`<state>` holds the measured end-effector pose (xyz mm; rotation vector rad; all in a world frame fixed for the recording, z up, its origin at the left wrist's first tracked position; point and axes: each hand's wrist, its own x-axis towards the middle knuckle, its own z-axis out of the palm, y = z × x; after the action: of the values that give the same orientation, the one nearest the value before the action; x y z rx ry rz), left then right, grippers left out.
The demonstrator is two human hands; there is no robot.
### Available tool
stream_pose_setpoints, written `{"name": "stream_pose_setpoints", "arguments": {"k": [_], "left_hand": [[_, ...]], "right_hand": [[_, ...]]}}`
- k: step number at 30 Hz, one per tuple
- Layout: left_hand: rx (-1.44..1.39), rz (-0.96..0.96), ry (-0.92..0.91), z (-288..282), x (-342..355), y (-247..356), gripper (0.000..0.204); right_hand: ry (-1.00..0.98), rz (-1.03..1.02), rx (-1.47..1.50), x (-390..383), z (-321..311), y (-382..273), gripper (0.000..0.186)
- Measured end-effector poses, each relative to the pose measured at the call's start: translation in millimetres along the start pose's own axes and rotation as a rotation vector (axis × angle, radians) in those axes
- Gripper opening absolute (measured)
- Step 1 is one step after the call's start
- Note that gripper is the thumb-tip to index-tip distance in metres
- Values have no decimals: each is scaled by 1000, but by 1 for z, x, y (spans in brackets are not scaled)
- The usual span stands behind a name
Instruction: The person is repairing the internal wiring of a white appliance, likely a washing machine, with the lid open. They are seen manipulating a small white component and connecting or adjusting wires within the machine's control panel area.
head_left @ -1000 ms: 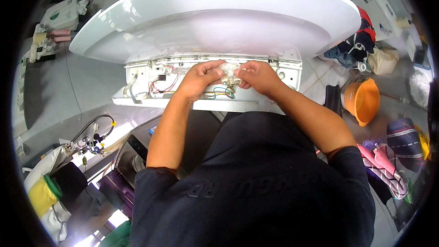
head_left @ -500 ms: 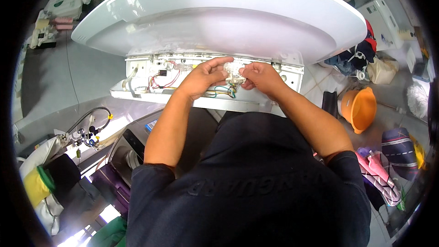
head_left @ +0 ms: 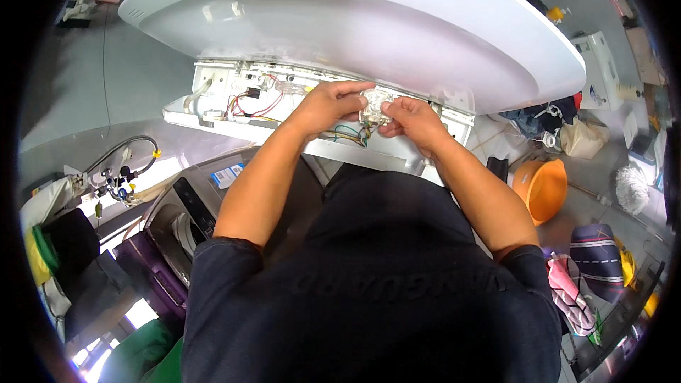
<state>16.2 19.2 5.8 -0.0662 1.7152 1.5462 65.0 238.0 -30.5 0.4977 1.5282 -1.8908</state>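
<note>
Pinched closed, left hand [head_left: 330, 108] and right hand [head_left: 413, 125] hold a pale part [head_left: 375, 105]; wires [head_left: 349, 132] lie near it, panel [head_left: 355, 18] far.

Near-black, short-sleeved shirt of matte cloth [head_left: 369, 241]. Raised tone-on-tone lettering [head_left: 386, 293] set in a shallow curve across the chest. Left sleeve [head_left: 225, 266] and right sleeve [head_left: 528, 276]: same dark cloth, plain, ending above the elbow. Forearms bare; left hand [head_left: 328, 110] and right hand [head_left: 415, 122] likewise.
</note>
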Motion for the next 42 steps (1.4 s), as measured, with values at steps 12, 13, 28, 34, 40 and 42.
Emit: {"name": "stream_pose_setpoints", "arguments": {"k": [12, 13, 28, 34, 40, 42], "left_hand": [[185, 180, -107, -8, -10, -3, 60], [218, 193, -99, -8, -8, -5, 61], [501, 348, -2, 3, -6, -14, 79], [598, 395, 88, 6, -10, -12, 76], [625, 584, 134, 7, -4, -21, 70], [637, 597, 119, 5, -5, -17, 69]], "right_hand": [[-92, 57, 134, 0, -7, 3, 30], [-101, 62, 146, 1, -9, 3, 30], [-59, 67, 122, -5, -8, -1, 25], [-47, 58, 146, -7, -5, -2, 26], [-50, 51, 205, -9, -3, -5, 30], [-43, 56, 234, -10, -3, -7, 30]]}}
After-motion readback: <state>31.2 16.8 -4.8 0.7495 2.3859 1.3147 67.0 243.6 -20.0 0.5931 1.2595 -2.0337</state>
